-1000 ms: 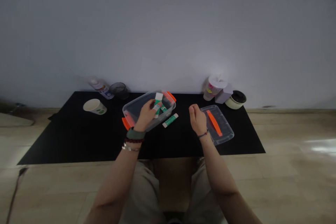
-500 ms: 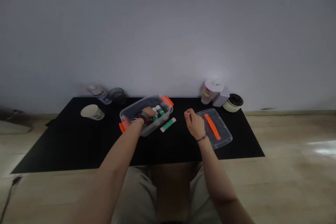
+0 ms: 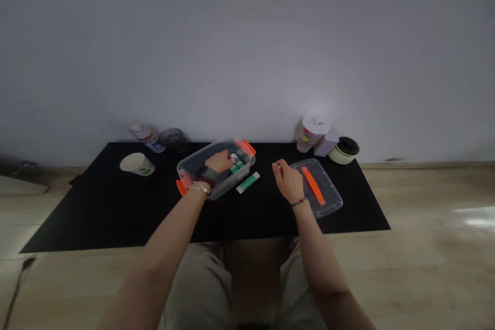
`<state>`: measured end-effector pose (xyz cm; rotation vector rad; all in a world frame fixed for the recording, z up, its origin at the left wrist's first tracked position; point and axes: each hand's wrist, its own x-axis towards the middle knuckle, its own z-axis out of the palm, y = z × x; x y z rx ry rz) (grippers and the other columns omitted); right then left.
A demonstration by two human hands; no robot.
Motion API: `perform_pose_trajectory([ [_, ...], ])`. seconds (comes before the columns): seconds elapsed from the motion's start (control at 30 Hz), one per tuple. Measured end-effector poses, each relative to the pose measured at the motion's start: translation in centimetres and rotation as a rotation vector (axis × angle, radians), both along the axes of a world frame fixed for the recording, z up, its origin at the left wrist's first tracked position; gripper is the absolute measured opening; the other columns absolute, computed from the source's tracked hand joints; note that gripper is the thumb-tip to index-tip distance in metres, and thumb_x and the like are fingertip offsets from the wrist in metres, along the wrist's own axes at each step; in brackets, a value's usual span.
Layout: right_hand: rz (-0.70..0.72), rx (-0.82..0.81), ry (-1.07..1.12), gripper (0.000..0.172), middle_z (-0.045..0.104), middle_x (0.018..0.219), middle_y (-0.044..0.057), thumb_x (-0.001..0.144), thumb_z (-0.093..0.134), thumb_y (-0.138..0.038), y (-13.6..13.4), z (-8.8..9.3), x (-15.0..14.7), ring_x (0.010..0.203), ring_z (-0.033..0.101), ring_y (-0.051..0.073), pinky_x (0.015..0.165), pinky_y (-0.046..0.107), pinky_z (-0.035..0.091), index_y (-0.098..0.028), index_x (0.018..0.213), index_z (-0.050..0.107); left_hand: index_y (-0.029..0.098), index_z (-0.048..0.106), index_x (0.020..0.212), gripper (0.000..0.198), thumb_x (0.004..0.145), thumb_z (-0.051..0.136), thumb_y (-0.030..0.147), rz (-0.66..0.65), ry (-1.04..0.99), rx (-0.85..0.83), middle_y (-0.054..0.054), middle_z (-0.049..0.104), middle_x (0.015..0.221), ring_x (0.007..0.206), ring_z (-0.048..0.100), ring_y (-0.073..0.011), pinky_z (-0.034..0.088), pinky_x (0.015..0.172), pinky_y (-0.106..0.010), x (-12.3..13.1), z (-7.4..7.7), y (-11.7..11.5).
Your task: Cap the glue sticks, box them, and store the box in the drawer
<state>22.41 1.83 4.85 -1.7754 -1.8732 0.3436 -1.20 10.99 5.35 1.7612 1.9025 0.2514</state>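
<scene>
Box (image 3: 189, 171) at 11 o'clock, clear plastic, left hand (image 3: 218, 161) now lowered inside over green-and-white glue sticks (image 3: 236, 165), grip unclear. Right hand (image 3: 286, 180) loosely curled, empty, beside clear lid (image 3: 328, 198) at 1 o'clock. Loose glue stick (image 3: 248, 183) at box's 4 o'clock.

The room looks dim and greyish, the light soft and flat, with no source in sight. The wall (image 3: 247, 46) brightens to one pale patch toward the right, and a white streak of glare lies across the floor (image 3: 475, 218) at the far right. The top right corner falls dark. The black mat (image 3: 116, 211) swallows nearly all shadow and detail. The wide lens bows the view's edges, and the left hand (image 3: 219, 161), right hand (image 3: 286, 181) and clear box (image 3: 193, 172) look slightly soft.
</scene>
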Motion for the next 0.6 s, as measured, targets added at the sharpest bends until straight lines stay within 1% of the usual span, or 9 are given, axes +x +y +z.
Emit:
perform_pose_trajectory([
  [0.07, -0.045, 0.034, 0.022, 0.040, 0.064, 0.071, 0.002, 0.104, 0.030, -0.044, 0.1, 0.0, 0.4, 0.058, 0.055, 0.016, 0.055, 0.026, 0.021, -0.020, 0.094, 0.061, 0.018, 0.063, 0.103, 0.020, 0.092, 0.057, 0.034, -0.027, 0.065, 0.181, -0.012, 0.070, 0.106, 0.105, 0.065, -0.0296, 0.050, 0.087, -0.038, 0.9, 0.9, -1.9],
  [0.13, -0.092, 0.069, 0.047, 0.042, 0.062, 0.069, 0.002, 0.104, 0.031, -0.045, 0.2, 0.0, 0.8, 0.059, 0.055, 0.016, 0.056, 0.026, 0.022, -0.020, 0.090, 0.060, 0.019, 0.061, 0.109, 0.022, 0.095, 0.050, 0.031, -0.145, 0.042, 0.409, -0.011, 0.069, 0.110, 0.104, 0.064, -0.0258, 0.049, 0.089, -0.035, 2.3, 0.9, -4.5],
  [0.2, -0.139, 0.097, 0.073, 0.043, 0.061, 0.066, 0.002, 0.104, 0.030, -0.046, 0.2, 0.2, 1.3, 0.059, 0.054, 0.016, 0.056, 0.026, 0.023, -0.020, 0.087, 0.060, 0.018, 0.062, 0.110, 0.023, 0.097, 0.046, 0.028, -0.288, 0.048, 0.497, -0.011, 0.069, 0.111, 0.106, 0.063, -0.0252, 0.048, 0.093, -0.035, 3.7, -0.2, -7.1],
  [0.27, -0.180, 0.114, 0.100, 0.045, 0.060, 0.065, 0.002, 0.104, 0.029, -0.046, 0.2, 0.4, 1.7, 0.060, 0.054, 0.016, 0.057, 0.026, 0.024, -0.020, 0.085, 0.060, 0.017, 0.062, 0.115, 0.026, 0.098, 0.044, 0.026, -0.416, 0.084, 0.495, -0.013, 0.068, 0.116, 0.110, 0.061, -0.0265, 0.047, 0.095, -0.038, 5.0, -2.4, -9.1],
  [0.3, -0.196, 0.119, 0.112, 0.045, 0.060, 0.065, 0.002, 0.104, 0.029, -0.046, 0.2, 0.5, 1.9, 0.060, 0.054, 0.016, 0.057, 0.026, 0.024, -0.020, 0.084, 0.060, 0.016, 0.061, 0.120, 0.029, 0.098, 0.043, 0.023, -0.445, 0.110, 0.487, -0.013, 0.066, 0.122, 0.114, 0.060, -0.0275, 0.046, 0.096, -0.039, 5.4, -3.6, -9.6],
  [0.37, -0.221, 0.122, 0.127, 0.046, 0.060, 0.066, 0.003, 0.104, 0.029, -0.047, 0.4, 0.4, 2.3, 0.061, 0.054, 0.017, 0.058, 0.027, 0.025, -0.020, 0.084, 0.060, 0.016, 0.057, 0.130, 0.037, 0.097, 0.041, 0.016, -0.457, 0.159, 0.466, -0.014, 0.061, 0.134, 0.123, 0.055, -0.0285, 0.045, 0.099, -0.041, 5.9, -6.1, -10.1],
  [0.43, -0.234, 0.113, 0.121, 0.045, 0.061, 0.068, 0.003, 0.104, 0.031, -0.048, 0.7, -0.1, 2.8, 0.062, 0.054, 0.017, 0.059, 0.027, 0.026, -0.020, 0.085, 0.060, 0.015, 0.051, 0.137, 0.044, 0.095, 0.039, 0.011, -0.439, 0.196, 0.438, -0.015, 0.055, 0.143, 0.130, 0.050, -0.0294, 0.043, 0.102, -0.043, 5.9, -7.9, -9.8],
  [0.5, -0.238, 0.093, 0.082, 0.041, 0.061, 0.070, 0.003, 0.103, 0.035, -0.048, 1.2, -1.0, 3.3, 0.065, 0.054, 0.018, 0.060, 0.027, 0.027, -0.020, 0.088, 0.061, 0.014, 0.048, 0.141, 0.048, 0.094, 0.039, 0.008, -0.420, 0.220, 0.404, -0.016, 0.053, 0.144, 0.132, 0.049, -0.0301, 0.042, 0.103, -0.044, 5.7, -9.0, -9.3],
  [0.6, -0.199, 0.080, -0.064, 0.030, 0.064, 0.080, 0.008, 0.100, 0.044, -0.039, 2.4, -3.0, 3.9, 0.080, 0.055, 0.022, 0.068, 0.030, 0.033, -0.018, 0.094, 0.064, 0.014, 0.048, 0.142, 0.049, 0.094, 0.041, 0.008, -0.423, 0.240, 0.365, -0.017, 0.057, 0.139, 0.129, 0.050, -0.0304, 0.043, 0.102, -0.044, 5.5, -9.5, -8.8],
])
